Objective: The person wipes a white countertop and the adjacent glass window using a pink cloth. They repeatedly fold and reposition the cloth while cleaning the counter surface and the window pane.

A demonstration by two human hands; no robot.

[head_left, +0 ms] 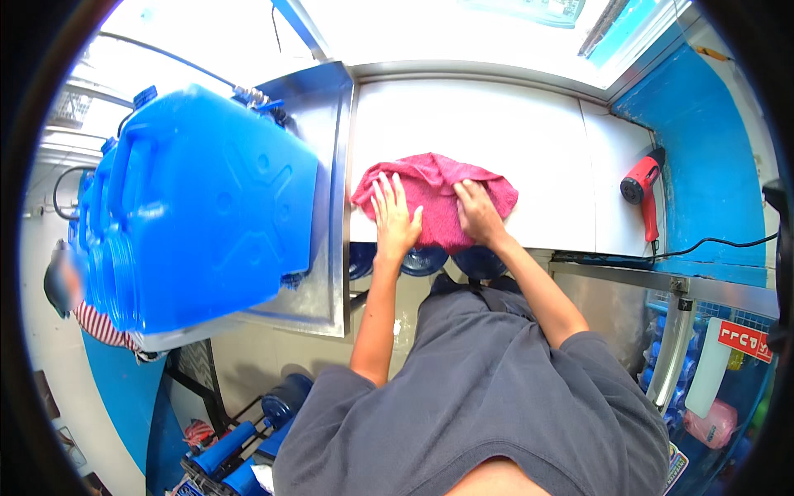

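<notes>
A crumpled pink-red towel [436, 197] lies bunched on the white tiled counter [504, 116] in front of me. My left hand [395, 221] rests on the towel's left part, its fingers stretched out and pointing away from me. On the right part, my right hand [480, 215] has its fingers bent into the cloth and closed on a fold of it. The towel's near edge reaches the counter's front edge. Whatever may lie beneath the towel is hidden.
Large blue jerrycans [223, 215] stand on a metal sink-like tray [335, 273] at left. A red and black heat gun [641, 188] with a cord lies at the counter's right end. Round blue bottles [423, 259] sit below the counter edge. Another person [70, 285] is at far left.
</notes>
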